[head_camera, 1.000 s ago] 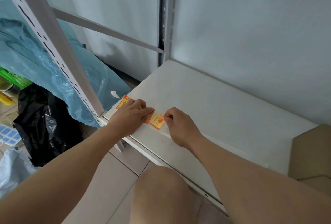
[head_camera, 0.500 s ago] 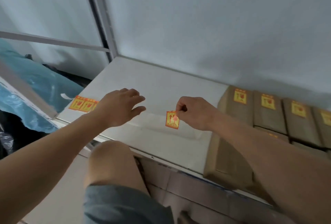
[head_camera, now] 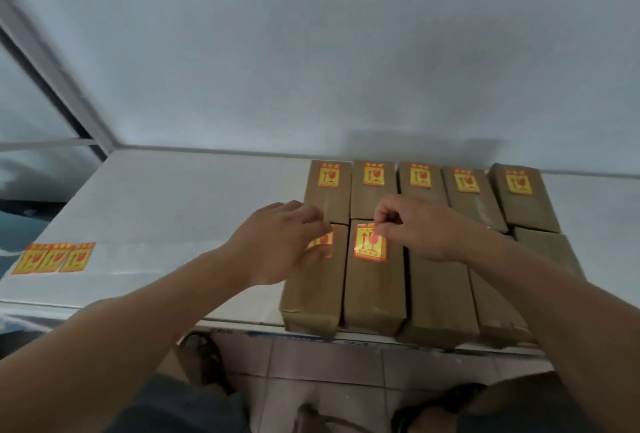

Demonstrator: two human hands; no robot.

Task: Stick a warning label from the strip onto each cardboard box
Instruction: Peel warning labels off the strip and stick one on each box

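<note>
On box (head_camera: 374,290) — pinched label (head_camera: 370,242)

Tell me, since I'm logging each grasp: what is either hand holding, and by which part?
The right hand pinches a warning label by its top right corner, over a front-row box. The left hand holds nothing.

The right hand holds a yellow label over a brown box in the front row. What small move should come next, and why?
Probably press the yellow and red warning label flat. The right hand pinches its top corner, and it already lies over the second brown cardboard box from the left in the front row. The left hand, fingers spread, hovers close by and could smooth it down.
</note>
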